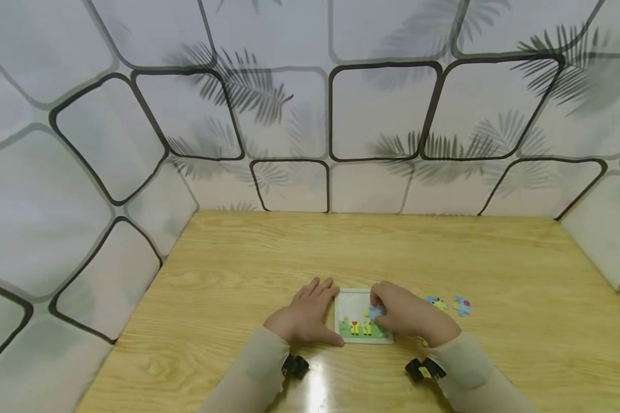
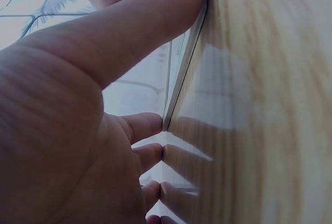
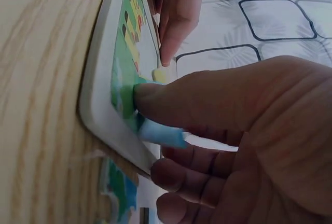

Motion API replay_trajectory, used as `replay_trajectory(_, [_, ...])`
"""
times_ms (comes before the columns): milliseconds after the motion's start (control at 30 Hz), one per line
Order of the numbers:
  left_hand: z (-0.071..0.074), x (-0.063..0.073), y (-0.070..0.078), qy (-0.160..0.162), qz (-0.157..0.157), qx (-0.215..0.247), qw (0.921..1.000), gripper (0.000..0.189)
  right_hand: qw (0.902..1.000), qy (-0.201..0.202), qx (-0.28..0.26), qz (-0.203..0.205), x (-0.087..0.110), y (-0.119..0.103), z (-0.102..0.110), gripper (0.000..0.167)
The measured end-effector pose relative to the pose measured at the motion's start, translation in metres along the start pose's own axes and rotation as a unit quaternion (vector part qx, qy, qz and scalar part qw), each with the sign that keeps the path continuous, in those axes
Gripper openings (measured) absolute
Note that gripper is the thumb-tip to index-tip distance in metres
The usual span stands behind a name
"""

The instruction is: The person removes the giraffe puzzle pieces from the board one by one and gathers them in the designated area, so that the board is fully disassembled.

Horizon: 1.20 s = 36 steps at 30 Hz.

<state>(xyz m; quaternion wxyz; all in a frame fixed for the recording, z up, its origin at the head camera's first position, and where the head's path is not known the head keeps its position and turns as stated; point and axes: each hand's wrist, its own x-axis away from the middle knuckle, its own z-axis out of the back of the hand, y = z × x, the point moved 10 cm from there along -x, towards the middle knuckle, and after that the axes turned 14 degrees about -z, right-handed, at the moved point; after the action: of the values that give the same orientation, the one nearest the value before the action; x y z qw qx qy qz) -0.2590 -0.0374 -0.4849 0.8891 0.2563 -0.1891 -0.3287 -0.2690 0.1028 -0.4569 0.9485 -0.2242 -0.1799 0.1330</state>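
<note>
A white-framed jigsaw puzzle board (image 1: pixel 352 301) lies on the table, its lower strip filled with green pieces showing yellow figures. Spread along the left side of the board, my left hand (image 1: pixel 307 315) has straight fingers, with the thumb at the near-left corner and the index fingertip at the far-left one. My right hand (image 1: pixel 408 310) pinches a light blue puzzle piece (image 3: pixel 163 133) between thumb and fingers over the board's right part. In the right wrist view the thumb (image 3: pixel 171 97) presses close to the green strip, and the piece is tilted. Part of it is hidden by the fingers.
Two loose puzzle pieces, one blue and yellow (image 1: pixel 437 302) and one blue with red (image 1: pixel 463 306), lie right of the board. Another piece (image 1: pixel 422 342) shows partly under my right wrist. Patterned walls (image 1: pixel 289 183) border the wooden table (image 1: pixel 227 258).
</note>
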Motion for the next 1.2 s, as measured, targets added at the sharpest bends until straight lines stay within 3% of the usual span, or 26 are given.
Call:
replay_trajectory(167, [-0.002,-0.002,0.000,0.001,0.002,0.000,1.0000,0.110,0.9994,-0.001,-0.009,0.033,0.004,-0.001,0.001,0.024])
replay_trajectory(500, [-0.009,-0.005,0.001,0.008,0.004,0.005,1.0000,0.109,0.9984,-0.019,-0.002,0.054,0.012,0.001,0.006,0.022])
replay_trajectory(667, [-0.005,-0.004,0.000,0.006,0.003,-0.005,1.0000,0.109,0.9982,-0.001,-0.004,0.059,0.015,-0.004,0.009,0.023])
replay_trajectory(967, [-0.002,-0.004,0.003,0.004,-0.006,-0.007,1.0000,0.110,0.9984,0.037,0.043,0.011,0.021,-0.012,0.007,0.027])
replay_trajectory(1200, [-0.003,-0.001,0.000,0.004,0.001,-0.006,1.0000,0.110,0.9975,0.044,0.052,0.022,0.025,-0.018,0.006,0.025])
